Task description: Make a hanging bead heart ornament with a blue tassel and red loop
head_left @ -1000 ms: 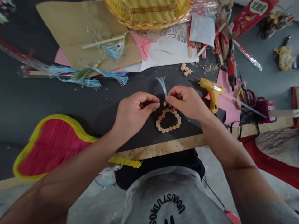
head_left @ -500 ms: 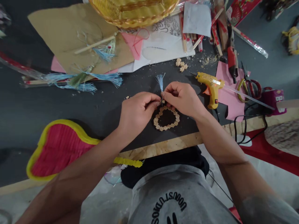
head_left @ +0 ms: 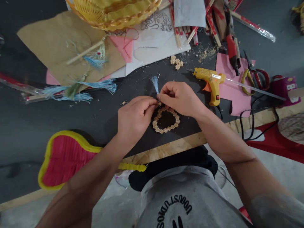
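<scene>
A small blue tassel (head_left: 155,85) points up and away from between my fingertips. My right hand (head_left: 179,97) pinches it near its lower end. My left hand (head_left: 137,115) has thumb and forefinger closed on a tiny piece just below the tassel; its shape is mostly hidden by the fingers. Just under both hands, a ring of small pale flower-shaped pieces (head_left: 165,129) lies on the dark table, its upper edge close to my right fingers.
A yellow glue gun (head_left: 212,83) lies right on pink paper, near scissors (head_left: 260,79). Ahead are a yellow basket (head_left: 114,23), brown paper (head_left: 54,41), more tassels (head_left: 104,85) and loose flower pieces (head_left: 177,62). A red heart shape with yellow rim (head_left: 67,156) is at left.
The view has shifted, so most table items appear slightly further left. Both hands keep their pinch at the tassel, with hardly any movement relative to the ring.
</scene>
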### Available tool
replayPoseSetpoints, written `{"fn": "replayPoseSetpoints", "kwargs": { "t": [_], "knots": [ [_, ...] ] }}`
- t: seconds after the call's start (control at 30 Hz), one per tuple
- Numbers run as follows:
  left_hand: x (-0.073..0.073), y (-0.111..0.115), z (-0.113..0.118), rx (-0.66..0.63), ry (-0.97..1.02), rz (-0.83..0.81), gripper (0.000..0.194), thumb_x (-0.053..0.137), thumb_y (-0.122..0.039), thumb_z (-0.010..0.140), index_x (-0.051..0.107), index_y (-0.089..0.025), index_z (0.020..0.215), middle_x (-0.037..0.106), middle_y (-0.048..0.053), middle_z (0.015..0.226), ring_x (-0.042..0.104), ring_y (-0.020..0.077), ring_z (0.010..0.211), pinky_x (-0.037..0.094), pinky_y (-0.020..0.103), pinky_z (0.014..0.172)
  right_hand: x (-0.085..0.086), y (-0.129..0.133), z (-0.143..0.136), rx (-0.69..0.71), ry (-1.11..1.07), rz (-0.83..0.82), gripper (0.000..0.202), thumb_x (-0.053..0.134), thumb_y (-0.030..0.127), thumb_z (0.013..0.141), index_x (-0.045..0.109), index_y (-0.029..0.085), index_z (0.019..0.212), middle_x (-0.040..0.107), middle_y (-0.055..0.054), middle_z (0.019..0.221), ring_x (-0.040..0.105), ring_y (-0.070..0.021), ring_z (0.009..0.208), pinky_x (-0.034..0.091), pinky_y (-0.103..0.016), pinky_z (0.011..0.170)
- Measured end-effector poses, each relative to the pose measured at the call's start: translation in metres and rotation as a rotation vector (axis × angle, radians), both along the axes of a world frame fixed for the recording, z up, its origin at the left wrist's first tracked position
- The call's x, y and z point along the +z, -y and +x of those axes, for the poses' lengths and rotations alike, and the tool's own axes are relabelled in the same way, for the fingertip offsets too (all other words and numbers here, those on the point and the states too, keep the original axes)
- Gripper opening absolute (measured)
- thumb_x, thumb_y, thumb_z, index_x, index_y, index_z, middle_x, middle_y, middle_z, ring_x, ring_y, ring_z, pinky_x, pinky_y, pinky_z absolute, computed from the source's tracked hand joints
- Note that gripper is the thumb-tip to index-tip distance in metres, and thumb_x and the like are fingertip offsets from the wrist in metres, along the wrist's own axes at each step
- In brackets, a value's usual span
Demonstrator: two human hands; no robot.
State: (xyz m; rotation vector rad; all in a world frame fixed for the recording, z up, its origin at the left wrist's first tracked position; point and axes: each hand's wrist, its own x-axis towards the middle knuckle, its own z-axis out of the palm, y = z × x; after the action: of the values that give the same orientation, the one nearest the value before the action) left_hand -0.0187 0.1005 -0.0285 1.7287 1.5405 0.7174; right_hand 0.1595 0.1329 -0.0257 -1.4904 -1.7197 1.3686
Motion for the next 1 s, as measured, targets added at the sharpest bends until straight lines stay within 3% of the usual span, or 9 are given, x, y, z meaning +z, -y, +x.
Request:
{"fn": "replayPoseSetpoints", "kwargs": {
  "t": [0.17, 0.3, 0.5, 0.8, 1.0],
  "knots": [
    [0.001, 0.0, 0.001, -0.004, 0.037, -0.021, 0.015, 0.065, -0.018, 0.083, 0.076, -0.028, 0.084, 0.076, 0.001, 0.099, 0.067, 0.0237, 0.105, 0.048, 0.032, 0.097, -0.002, 0.0, 0.001, 0.013, -0.015, -0.004, 0.016, 0.06, 0.031, 0.087, 0.06, 0.02, 0.076, 0.061, 0.001, 0.066, 0.053, -0.0124, 0.066, 0.037, -0.025, 0.058],
    [0.001, 0.001, -0.001, 0.041, 0.105, -0.055, 0.013, 0.071, -0.018, 0.079, 0.076, -0.029, 0.085, 0.075, 0.001, 0.099, 0.067, 0.0242, 0.108, 0.051, 0.03, 0.088, -0.004, 0.0, 0.002, 0.012, -0.038, -0.003, 0.016, 0.06, 0.031, 0.088, 0.059, 0.02, 0.076, 0.06, 0.002, 0.066, 0.053, -0.0118, 0.065, 0.037, -0.025, 0.059],
    [-0.005, 0.002, -0.007, 0.067, 0.1, -0.123, 0.012, 0.069, -0.027, 0.084, 0.078, -0.027, 0.091, 0.075, 0.001, 0.09, 0.07, 0.0169, 0.075, 0.052, 0.027, 0.072, -0.003, 0.001, 0.002, 0.018, -0.058, -0.016, 0.015, 0.06, 0.03, 0.088, 0.059, 0.02, 0.077, 0.059, 0.002, 0.065, 0.053, -0.0109, 0.063, 0.037, -0.025, 0.059],
    [-0.008, -0.002, -0.007, -0.004, 0.049, -0.1, 0.016, 0.067, -0.031, 0.085, 0.08, -0.027, 0.094, 0.077, 0.001, 0.091, 0.07, 0.0157, 0.072, 0.051, 0.025, 0.067, -0.005, 0.001, 0.003, 0.047, -0.08, 0.025, 0.015, 0.061, 0.03, 0.088, 0.058, 0.02, 0.076, 0.06, 0.002, 0.068, 0.054, -0.012, 0.065, 0.039, -0.025, 0.059],
    [-0.009, -0.001, -0.008, -0.001, 0.03, -0.104, 0.015, 0.066, -0.03, 0.086, 0.078, -0.026, 0.093, 0.077, 0.0, 0.091, 0.071, 0.0153, 0.072, 0.053, 0.024, 0.065, -0.005, 0.001, 0.003, 0.036, -0.157, -0.036, 0.015, 0.061, 0.034, 0.091, 0.057, 0.021, 0.084, 0.06, 0.002, 0.068, 0.056, -0.011, 0.06, 0.042, -0.023, 0.054]
  ]
}}
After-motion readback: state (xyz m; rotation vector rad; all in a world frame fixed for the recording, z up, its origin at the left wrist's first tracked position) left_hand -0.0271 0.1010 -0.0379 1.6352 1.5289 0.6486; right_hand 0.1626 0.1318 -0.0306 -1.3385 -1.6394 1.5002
